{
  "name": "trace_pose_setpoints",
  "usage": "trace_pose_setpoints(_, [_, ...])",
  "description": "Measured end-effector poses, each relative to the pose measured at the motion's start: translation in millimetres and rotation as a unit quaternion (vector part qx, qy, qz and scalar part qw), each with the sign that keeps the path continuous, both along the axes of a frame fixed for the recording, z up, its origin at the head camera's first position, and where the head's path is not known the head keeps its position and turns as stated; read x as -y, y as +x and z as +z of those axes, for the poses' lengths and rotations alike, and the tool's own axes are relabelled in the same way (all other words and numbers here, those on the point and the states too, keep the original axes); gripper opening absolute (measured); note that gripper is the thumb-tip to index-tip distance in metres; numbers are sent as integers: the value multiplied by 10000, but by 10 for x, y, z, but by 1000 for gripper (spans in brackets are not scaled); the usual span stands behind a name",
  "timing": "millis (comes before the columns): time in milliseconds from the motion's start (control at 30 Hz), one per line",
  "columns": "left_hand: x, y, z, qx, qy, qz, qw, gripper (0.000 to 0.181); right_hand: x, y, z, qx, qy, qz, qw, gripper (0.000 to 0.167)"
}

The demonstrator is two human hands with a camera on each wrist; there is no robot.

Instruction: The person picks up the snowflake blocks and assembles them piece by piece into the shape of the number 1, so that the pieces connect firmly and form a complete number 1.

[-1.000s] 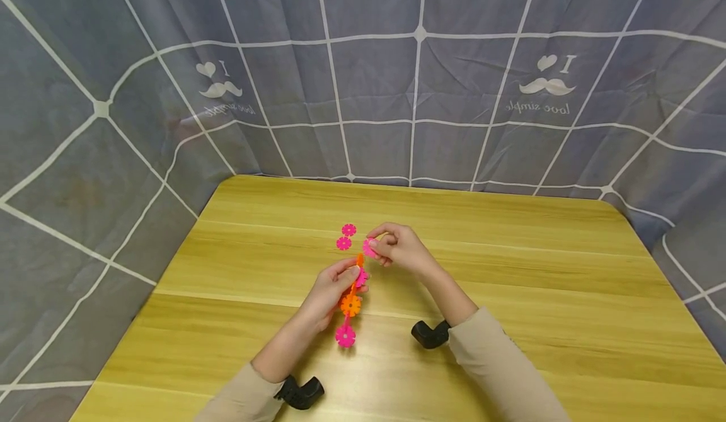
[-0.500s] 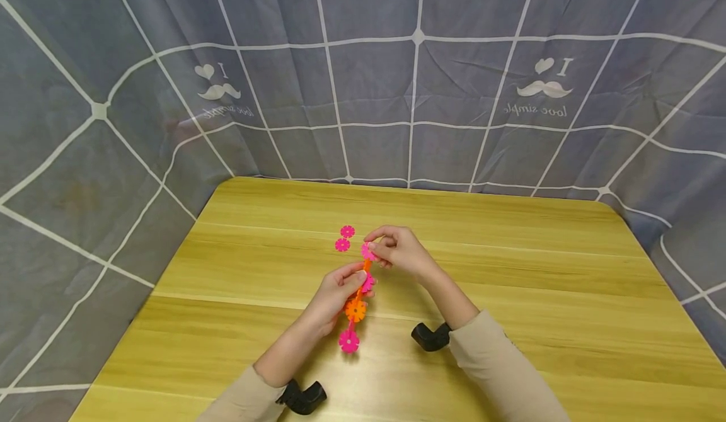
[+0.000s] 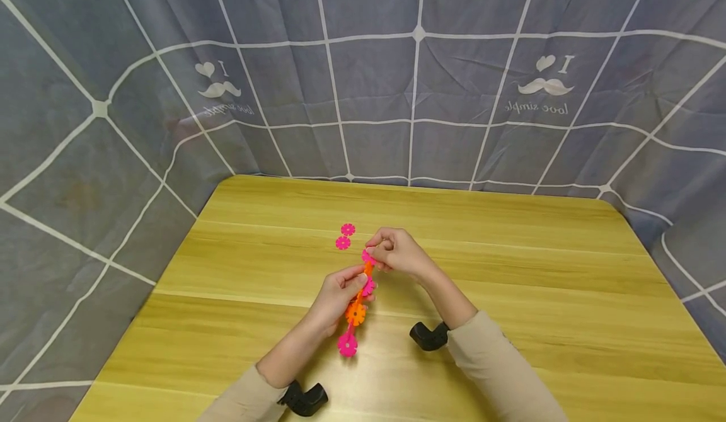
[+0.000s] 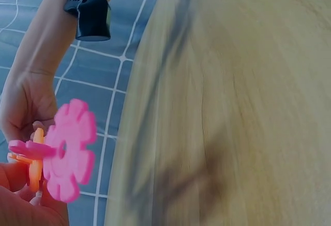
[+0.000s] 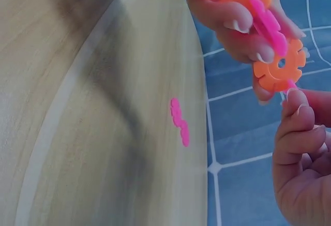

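Linked pink-and-orange flower-shaped plastic discs [image 3: 355,313] are being gripped above the wood-grain table [image 3: 539,271] by the left hand [image 3: 336,293], a notched pink disc [image 3: 367,256] being pinched at their far end by the right hand [image 3: 399,250], slots best being aligned squarely.

A chain of notched discs [image 3: 355,313] (pink and orange) slants, its far end touching a pink disc [image 3: 367,257].

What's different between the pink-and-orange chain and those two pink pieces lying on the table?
The chain mixes pink and orange, while the two pink pieces show no orange. The chain is held up by the left hand; the two pink pieces lie flat on the table. The chain has more discs than the pair. Both are made of notched, flower-like discs.
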State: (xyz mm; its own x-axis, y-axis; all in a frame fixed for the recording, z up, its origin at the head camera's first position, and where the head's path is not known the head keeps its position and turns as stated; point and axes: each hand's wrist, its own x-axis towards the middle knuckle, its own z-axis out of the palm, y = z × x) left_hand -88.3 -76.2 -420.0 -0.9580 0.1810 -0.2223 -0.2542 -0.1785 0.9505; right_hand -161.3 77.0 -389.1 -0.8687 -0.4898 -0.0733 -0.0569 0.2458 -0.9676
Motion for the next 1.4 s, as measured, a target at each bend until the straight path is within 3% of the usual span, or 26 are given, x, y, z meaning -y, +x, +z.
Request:
trace_pose_setpoints(400, [-69,-6,-19,-83,-114,265,9995,37,-9,32,18,202,-50,-244,9995,13])
trace_pose_setpoints(600, [-79,-11,-31,-110,-75,261,9996,38,-12,57,7,282,-196,-399,9986,12])
trace_pose_setpoints(933, [-91,32,18,-231,-95,150,9996,39,-68,23,40,547,-322,6,9980,15])
trace_pose_setpoints(1133, [-28,6,39,-83,-126,363,9992,35,3,92,2,304,-557,-272,9976,13])
trace_pose_setpoints(1400, [48,-52,125,-21,-140,408,9991,34,47,150,-20,520,-1096,-848,9890,16])
